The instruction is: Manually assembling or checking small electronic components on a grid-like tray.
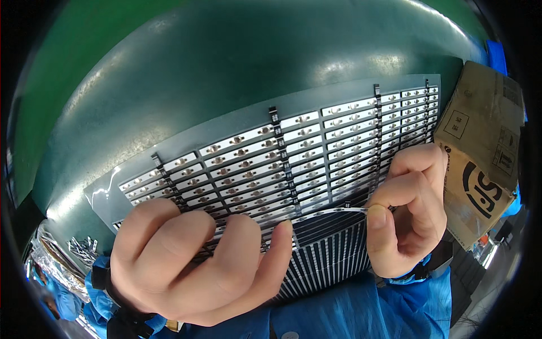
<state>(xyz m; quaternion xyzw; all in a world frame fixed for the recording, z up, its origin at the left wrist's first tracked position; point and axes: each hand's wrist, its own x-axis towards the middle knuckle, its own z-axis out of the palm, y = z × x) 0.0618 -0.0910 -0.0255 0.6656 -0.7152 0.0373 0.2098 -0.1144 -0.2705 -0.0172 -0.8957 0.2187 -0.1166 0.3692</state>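
Rows of narrow white strips with round metallic spots (243,164), like LED strips, lie on a clear plastic sheet (104,195). Black connector pieces cross the rows. Between my hands a single thin white strip (327,212) bows slightly up from the near rows. My right hand (409,206) pinches its right end between thumb and finger. My left hand (192,263) is curled over the near left rows, its digit tip pressed at the strip's left part; that grip is partly hidden. Near my body, dark ribbed rows (327,260) curve down below the strip.
A green mat-covered table (186,68) spreads beyond the sheet. At the right stands a taped cardboard box (480,113), close to my right hand. A heap of loose strips (83,248) and a clear plastic bag (53,263) lie at left. A person in blue (65,302) shows at lower left.
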